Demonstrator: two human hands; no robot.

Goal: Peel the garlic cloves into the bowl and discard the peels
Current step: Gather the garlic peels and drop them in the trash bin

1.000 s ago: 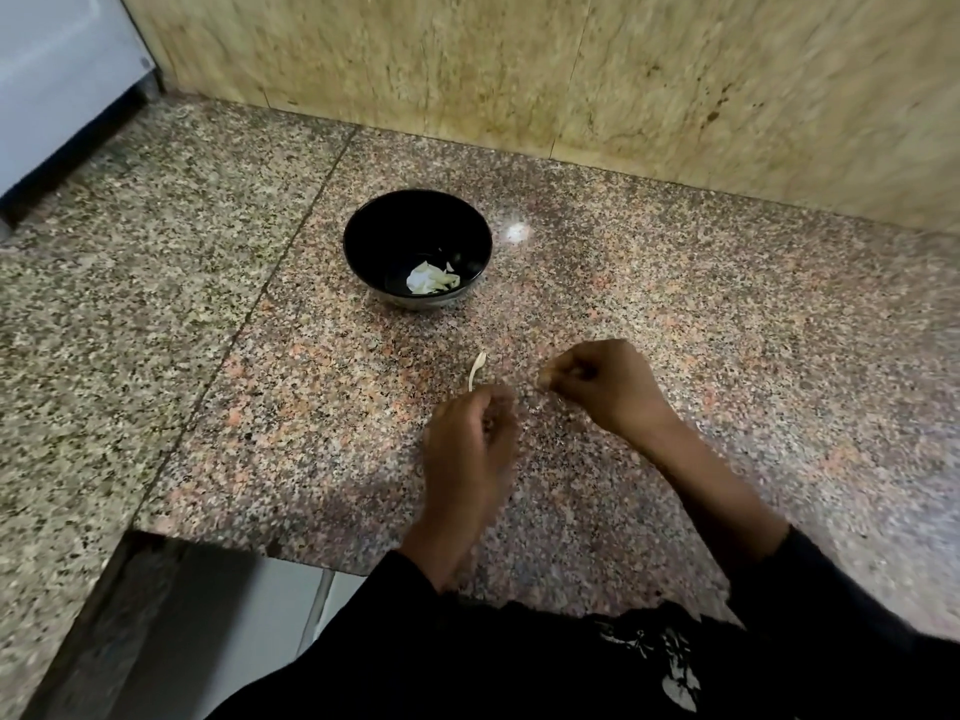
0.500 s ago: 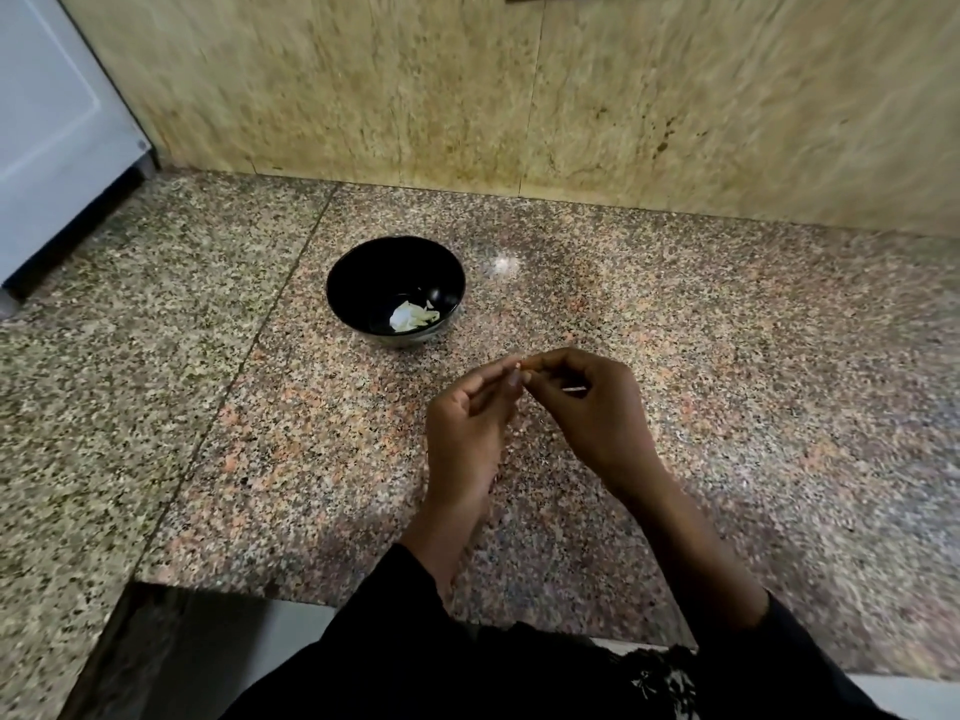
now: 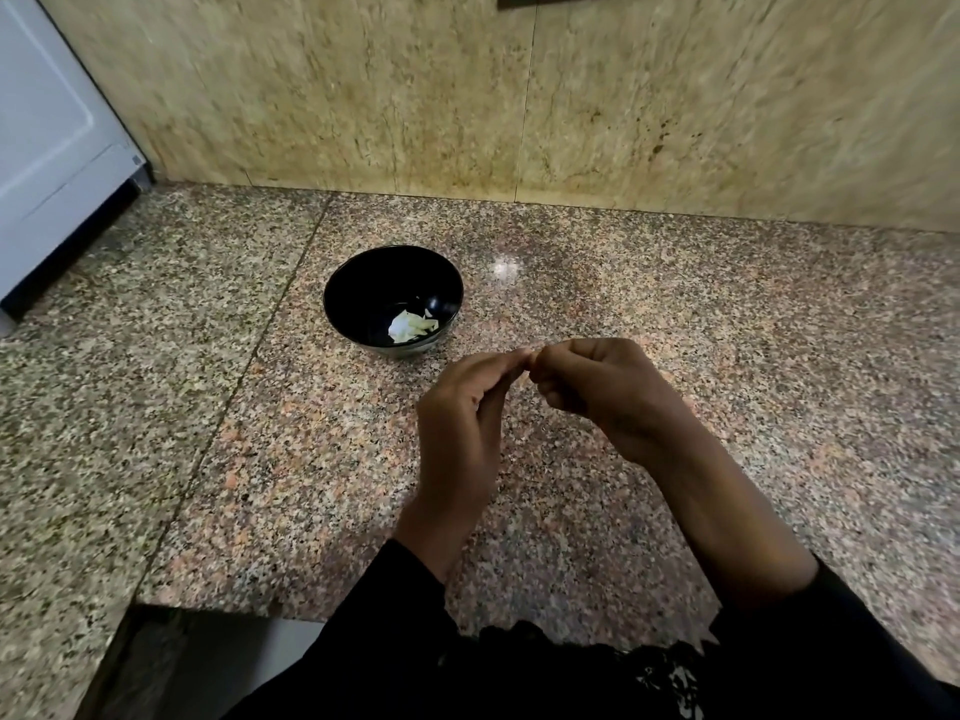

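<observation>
A black bowl [image 3: 363, 291] stands on the granite counter [image 3: 675, 356], with pale garlic pieces [image 3: 410, 327] at its bottom. Just in front and to the right of it, my left hand [image 3: 462, 423] and my right hand [image 3: 597, 387] meet fingertip to fingertip above the counter. Both pinch a small garlic clove [image 3: 525, 375] between them; only a pale sliver of it shows, the rest is hidden by the fingers. My right hand's other fingers are curled in.
A beige stone wall [image 3: 519, 96] backs the counter. At the far left stands a white appliance [image 3: 47, 148]. The counter's front edge [image 3: 218, 608] steps back at the lower left, with a gap below it.
My two hands, apart a second ago, have come together at the fingertips and lifted slightly. The loose peel that lay on the counter near my left hand is out of sight.
</observation>
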